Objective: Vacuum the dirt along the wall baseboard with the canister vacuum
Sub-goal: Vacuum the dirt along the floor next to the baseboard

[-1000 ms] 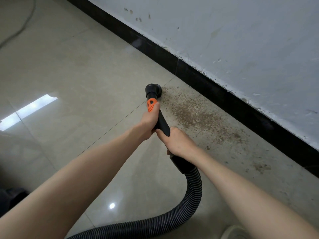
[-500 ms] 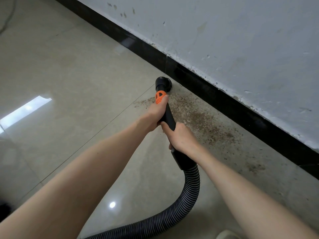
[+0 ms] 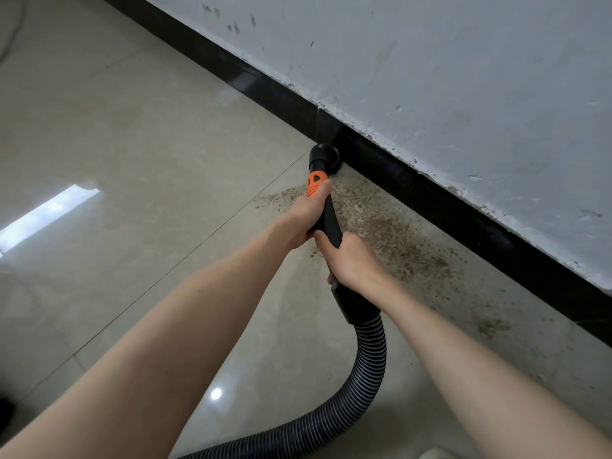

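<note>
The vacuum wand (image 3: 331, 223) is being held with its long axis running away from the person, its nozzle (image 3: 323, 159) pointed ahead of both hands and set against the foot of the baseboard (image 3: 430, 197). The left hand (image 3: 306, 215) is being kept wrapped round the wand just behind the orange collar (image 3: 314, 184), thumb lying along it; the right hand (image 3: 351, 263) is being kept curled round the black grip directly behind the left. The wand is shown as a black tube, joined behind the right hand to a ribbed black hose (image 3: 371, 366) that is curving down and back to the left. Brown dirt (image 3: 390, 233) is lying scattered on the floor (image 3: 149, 160) beneath and to the right of the hands, along the glossy black baseboard. The floor is being seen as glossy beige tile; the wall (image 3: 463, 77) above is pale and chipped.
</note>
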Demonstrator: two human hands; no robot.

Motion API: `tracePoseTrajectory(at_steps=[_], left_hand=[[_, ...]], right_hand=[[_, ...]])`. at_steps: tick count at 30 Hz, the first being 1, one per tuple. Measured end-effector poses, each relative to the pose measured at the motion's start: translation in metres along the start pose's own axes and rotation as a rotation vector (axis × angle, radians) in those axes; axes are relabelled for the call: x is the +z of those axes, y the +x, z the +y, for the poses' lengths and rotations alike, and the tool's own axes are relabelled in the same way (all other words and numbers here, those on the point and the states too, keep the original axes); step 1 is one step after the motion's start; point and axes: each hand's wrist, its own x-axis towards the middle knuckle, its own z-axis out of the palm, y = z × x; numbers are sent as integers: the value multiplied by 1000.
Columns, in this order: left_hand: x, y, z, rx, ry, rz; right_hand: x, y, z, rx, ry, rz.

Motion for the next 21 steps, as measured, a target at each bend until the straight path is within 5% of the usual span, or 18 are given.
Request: tracePoseTrajectory(at_steps=[14, 21], left_hand=[[-95, -6, -32, 23, -169, 274], [-101, -33, -43, -40, -210, 285]], right_hand=[[53, -8, -54, -149, -175, -177], [55, -31, -63, -112, -234, -240]])
